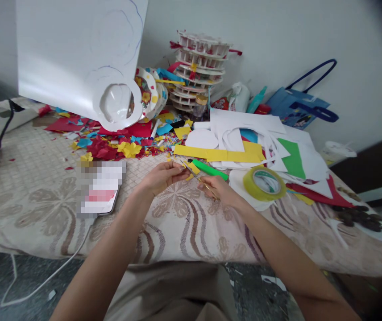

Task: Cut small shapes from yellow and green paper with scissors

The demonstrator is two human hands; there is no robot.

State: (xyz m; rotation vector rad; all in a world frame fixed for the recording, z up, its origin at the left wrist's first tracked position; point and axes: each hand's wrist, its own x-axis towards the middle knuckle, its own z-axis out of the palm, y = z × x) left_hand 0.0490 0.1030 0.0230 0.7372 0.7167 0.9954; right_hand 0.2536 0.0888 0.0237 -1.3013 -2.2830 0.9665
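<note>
My left hand [166, 177] pinches a small piece of yellow paper [193, 168] near the middle of the table. In my right hand [220, 189] is a pair of scissors [196, 176], its blades pointing up and left to the yellow paper. The fingers partly hide the handles and the paper's edges. Just beyond the hands lie a green strip [209, 169] and a long yellow paper strip [217, 154]. A roll of yellow tape [264, 183] rests to the right of my right hand.
A phone [101, 189] with a white cable lies left. Behind are paper flowers [129, 149], many scraps, a tiered white paper model [199, 71] and a leaning white board [77, 49]. White sheets [247, 120], a blue bag [298, 107] and a plate [378, 227] occupy the right.
</note>
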